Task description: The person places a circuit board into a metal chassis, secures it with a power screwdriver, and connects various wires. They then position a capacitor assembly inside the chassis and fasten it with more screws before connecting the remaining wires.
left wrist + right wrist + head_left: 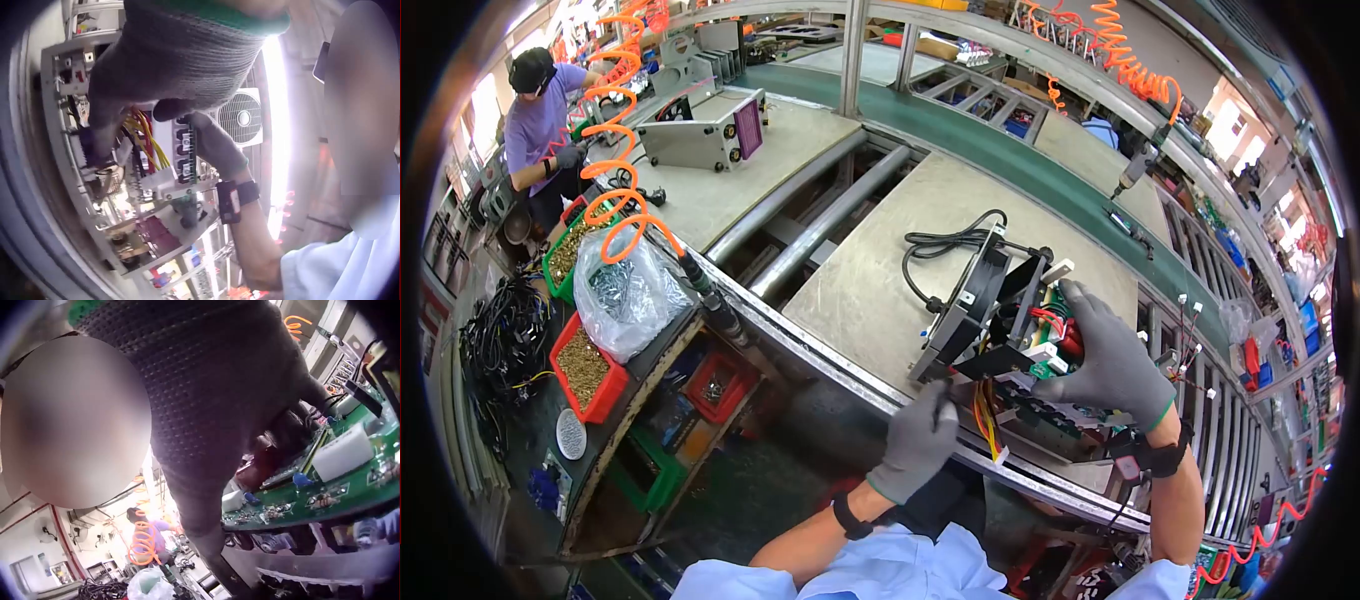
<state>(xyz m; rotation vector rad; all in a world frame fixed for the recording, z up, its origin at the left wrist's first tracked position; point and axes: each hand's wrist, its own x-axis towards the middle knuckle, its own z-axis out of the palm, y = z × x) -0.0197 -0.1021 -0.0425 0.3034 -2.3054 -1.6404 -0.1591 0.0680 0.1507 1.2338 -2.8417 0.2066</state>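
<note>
My gloved right hand grips a green circuit board, its fingers over the far side and its thumb toward the near edge. White blocks and small blue parts stand on the board. To its left is a black fan in a metal frame, tilted on the work plate. My gloved left hand is at the near lower corner of that frame, fingers bent; I cannot tell whether it pinches anything. Red, yellow and black wires run beside its thumb in the left wrist view and hang down with a white connector.
The assembly lies on a metal plate over rollers. A black power cord coils behind it. At left are red screw bins and a plastic bag. A driver hangs on an orange coil. Another person stands far left.
</note>
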